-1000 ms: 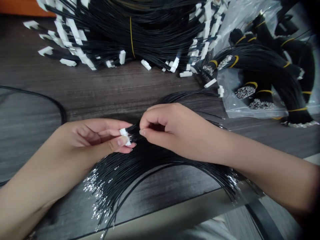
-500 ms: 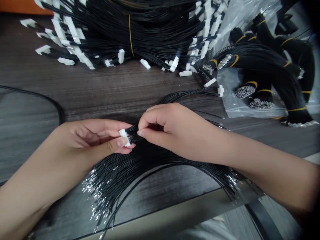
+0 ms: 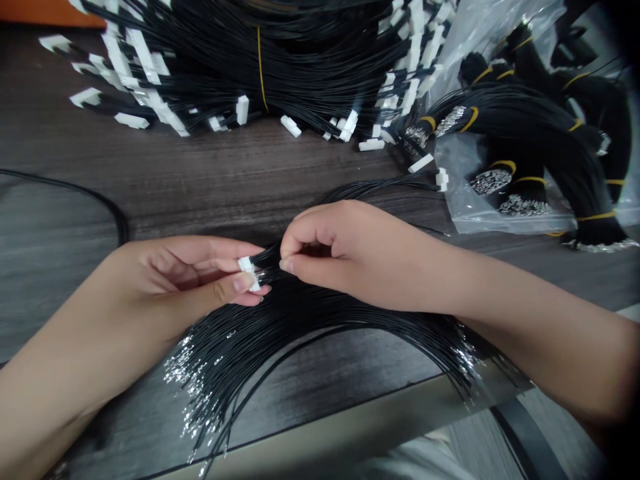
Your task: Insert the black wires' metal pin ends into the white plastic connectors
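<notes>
Pinching a white connector housing [image 3: 247, 265] in the left hand [image 3: 180, 273], a worker grips black wires [image 3: 271, 256] just beside it between the right hand's [image 3: 345, 247] thumb and forefinger.

Several wires already enter the housing, held above a fan of loose black leads [image 3: 280, 327]; how many strands the right hand clasps cannot be told. Much seems left: those leads end in bare silver terminals [image 3: 186, 367]. Apparently finished cables [image 3: 320, 67] with white connectors lie stacked beyond, near yellow-banded bundles [image 3: 560, 127] on clear plastic [image 3: 463, 210].
</notes>
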A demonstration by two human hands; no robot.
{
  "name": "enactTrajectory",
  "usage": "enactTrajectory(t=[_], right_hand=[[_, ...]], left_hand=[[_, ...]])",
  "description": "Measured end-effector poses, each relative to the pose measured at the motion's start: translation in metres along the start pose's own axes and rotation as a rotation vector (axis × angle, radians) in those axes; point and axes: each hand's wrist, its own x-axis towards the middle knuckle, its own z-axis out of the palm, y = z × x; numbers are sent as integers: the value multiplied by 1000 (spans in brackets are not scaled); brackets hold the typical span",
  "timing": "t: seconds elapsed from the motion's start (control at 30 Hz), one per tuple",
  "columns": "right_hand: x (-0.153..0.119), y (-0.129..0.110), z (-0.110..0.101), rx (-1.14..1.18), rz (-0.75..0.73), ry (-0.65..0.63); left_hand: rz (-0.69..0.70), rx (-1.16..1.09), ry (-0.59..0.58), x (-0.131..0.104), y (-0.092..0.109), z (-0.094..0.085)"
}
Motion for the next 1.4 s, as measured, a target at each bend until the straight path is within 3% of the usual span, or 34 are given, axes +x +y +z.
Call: enactTrajectory(t=[0.53,0.77,1.0,1.4], right_hand=[[1,-3,0,-18,41,1],[0,-4,0,9,36,7],[1,-4,4,-29,41,25],[0,-3,2,-59,18,-3]], left_hand=[[28,-21,39,1,-4,-1],[30,38,-45,2,-13,-11],[55,-3,28,0,-4,0],[3,-3,-14,0,0,-3]])
